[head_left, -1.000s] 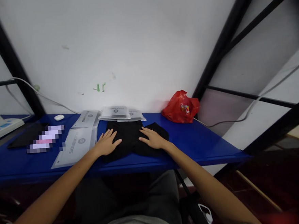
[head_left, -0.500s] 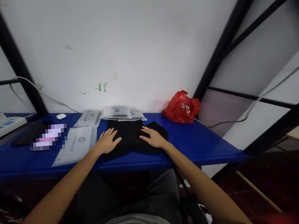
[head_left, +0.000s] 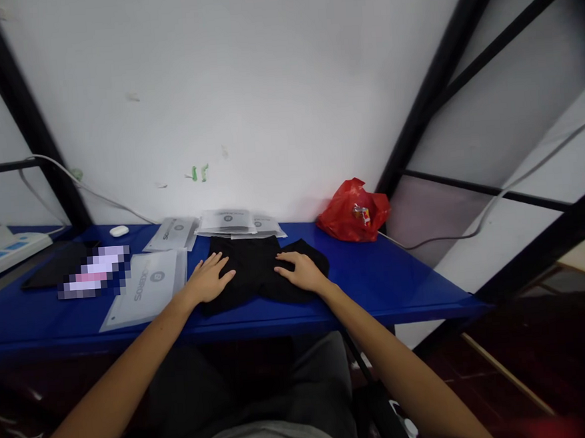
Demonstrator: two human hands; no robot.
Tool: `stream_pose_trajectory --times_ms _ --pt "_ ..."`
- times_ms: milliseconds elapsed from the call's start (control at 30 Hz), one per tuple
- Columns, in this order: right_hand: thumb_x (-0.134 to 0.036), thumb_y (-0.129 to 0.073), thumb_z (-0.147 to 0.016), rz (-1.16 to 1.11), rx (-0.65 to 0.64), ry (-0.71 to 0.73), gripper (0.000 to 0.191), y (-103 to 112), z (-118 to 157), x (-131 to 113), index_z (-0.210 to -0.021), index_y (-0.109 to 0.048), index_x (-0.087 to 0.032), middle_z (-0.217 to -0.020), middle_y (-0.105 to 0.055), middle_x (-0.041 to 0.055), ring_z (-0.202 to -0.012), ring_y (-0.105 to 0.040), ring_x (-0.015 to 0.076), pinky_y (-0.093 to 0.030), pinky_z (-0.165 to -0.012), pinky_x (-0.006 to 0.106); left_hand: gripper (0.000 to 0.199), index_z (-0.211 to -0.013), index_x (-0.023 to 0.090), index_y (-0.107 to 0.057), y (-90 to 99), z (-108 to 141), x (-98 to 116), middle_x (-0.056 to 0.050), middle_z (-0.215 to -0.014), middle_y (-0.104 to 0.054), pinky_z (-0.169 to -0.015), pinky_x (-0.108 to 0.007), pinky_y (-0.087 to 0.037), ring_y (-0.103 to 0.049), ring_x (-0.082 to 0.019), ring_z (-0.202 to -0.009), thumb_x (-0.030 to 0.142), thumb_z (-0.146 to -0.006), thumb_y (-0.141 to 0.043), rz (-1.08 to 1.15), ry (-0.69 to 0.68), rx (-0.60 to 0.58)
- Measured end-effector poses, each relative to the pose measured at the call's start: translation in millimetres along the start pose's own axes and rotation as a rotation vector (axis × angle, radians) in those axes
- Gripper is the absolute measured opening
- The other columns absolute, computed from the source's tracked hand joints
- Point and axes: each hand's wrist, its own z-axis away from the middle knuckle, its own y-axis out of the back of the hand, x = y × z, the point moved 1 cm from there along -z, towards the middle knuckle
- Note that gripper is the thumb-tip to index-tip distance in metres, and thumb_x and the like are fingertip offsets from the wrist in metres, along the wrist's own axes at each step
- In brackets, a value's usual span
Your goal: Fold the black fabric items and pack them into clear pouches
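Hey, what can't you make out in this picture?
All in the head view:
Black cloth: patches under the left hand and right hand.
Red bag: contents, hidden by its own sides.
Pixelated item: what it is, masked by blocks.
Power strip: one end, cut off by the left edge.

1. Rests left hand (head_left: 209,279) flat on left side of black cloth (head_left: 252,265), fingers spread.
2. Rests right hand (head_left: 300,270) flat on right side.
3. Shows printed translucent pouches (head_left: 147,290) left of and beyond the cloth, on blue table (head_left: 377,283).
4. Shows red plastic bag (head_left: 346,214) at far right, near white wall (head_left: 274,100).
5. Shows white power strip (head_left: 17,254), dark flat slab (head_left: 40,272) and pixelated patch (head_left: 97,267) at left.
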Motion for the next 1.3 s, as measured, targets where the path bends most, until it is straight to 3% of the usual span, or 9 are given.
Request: stream_pose_trajectory --times_ms 133,267,367,533,700,933,1067,1300 --pt "-0.032 -0.059 -0.082 0.032 0.058 0.053 0.029 5.5 0.3 -5.3 -0.106 -0.066 -0.017 -0.111 -0.067 0.0097 -0.106 -0.06 0.0225 -0.045 -0.095 0.038 0.06 -0.139 0.016 -0.037 4.1 1.0 2.4 -0.012 -0.151 -0.028 -0.112 -0.044 -0.017 -0.02 -0.026 -0.14 0.05 -0.091 -0.03 -0.063 -0.039 0.078" --pt "-0.032 -0.057 -0.084 0.032 0.094 0.103 0.017 17.1 10.7 -23.0 -0.088 -0.067 -0.019 -0.108 -0.066 0.0085 -0.102 -0.06 0.0208 -0.045 -0.093 0.037 0.043 -0.127 0.016 -0.051 18.0 18.5 16.9 -0.011 -0.131 -0.053 -0.102 -0.039 -0.033 -0.047 -0.026 -0.122 0.037 -0.092 -0.038 -0.151 -0.197 0.22" --pt "-0.039 -0.06 -0.082 0.013 -0.033 0.128 0.019 26.0 28.4 -36.4 -0.078 -0.064 -0.02 -0.113 -0.064 0.0087 -0.103 -0.059 0.0213 -0.044 -0.093 0.038 0.037 -0.109 0.019 -0.061 26.9 42.2 28.0 -0.007 -0.104 -0.065 -0.085 -0.035 -0.044 -0.059 -0.023 -0.098 0.042 -0.093 -0.037 -0.113 -0.276 0.137" --pt "-0.042 -0.068 -0.074 0.067 -0.193 0.081 0.03 39.6 57.1 -37.0 -0.094 -0.063 -0.021 -0.128 -0.056 0.012 -0.115 -0.054 0.0263 -0.042 -0.096 0.043 0.044 -0.114 0.018 -0.059 30.5 69.5 25.7 -0.008 -0.107 -0.06 -0.082 -0.036 -0.044 -0.056 -0.025 -0.1 0.05 -0.086 -0.047 -0.134 -0.286 0.028" --pt "-0.021 -0.056 -0.078 0.15 -0.181 0.068 0.022 48.3 63.9 -26.7 -0.098 -0.066 -0.02 -0.126 -0.058 0.0114 -0.117 -0.053 0.0253 -0.04 -0.099 0.042 0.031 -0.113 0.018 -0.057 30.4 70.7 17.6 -0.009 -0.108 -0.06 -0.082 -0.035 -0.044 -0.057 -0.023 -0.098 0.024 -0.088 -0.04 -0.175 -0.291 0.017" --pt "-0.011 -0.053 -0.073 0.166 -0.114 0.075 0.024 53.0 63.3 -20.4 -0.091 -0.066 -0.019 -0.119 -0.063 0.0106 -0.112 -0.056 0.0249 -0.042 -0.098 0.043 0.042 -0.107 0.018 -0.058 29.4 72.2 13.6 -0.008 -0.108 -0.062 -0.082 -0.035 -0.043 -0.057 -0.023 -0.098 0.001 -0.075 -0.037 -0.294 -0.283 0.018" --pt "-0.012 -0.054 -0.073 0.081 -0.104 0.061 0.022 57.7 64.7 -16.4 -0.09 -0.066 -0.02 -0.117 -0.064 0.0099 -0.111 -0.057 0.0239 -0.044 -0.096 0.042 0.035 -0.101 0.019 -0.061 35.3 73.8 9.8 -0.008 -0.102 -0.064 -0.081 -0.035 -0.044 -0.06 -0.023 -0.095 0.008 -0.078 -0.036 -0.258 -0.24 0.003" --pt "-0.023 -0.056 -0.079 -0.142 -0.173 0.038 0.011 78.1 62.0 -25.6 -0.081 -0.067 -0.022 -0.116 -0.065 0.0058 -0.106 -0.06 0.0222 -0.045 -0.094 0.041 0.027 -0.094 0.025 -0.064 66.8 76.5 6.8 -0.001 -0.098 -0.069 -0.081 -0.03 -0.044 -0.062 -0.02 -0.09 0.026 -0.08 -0.041 0.137 -0.23 0.001"
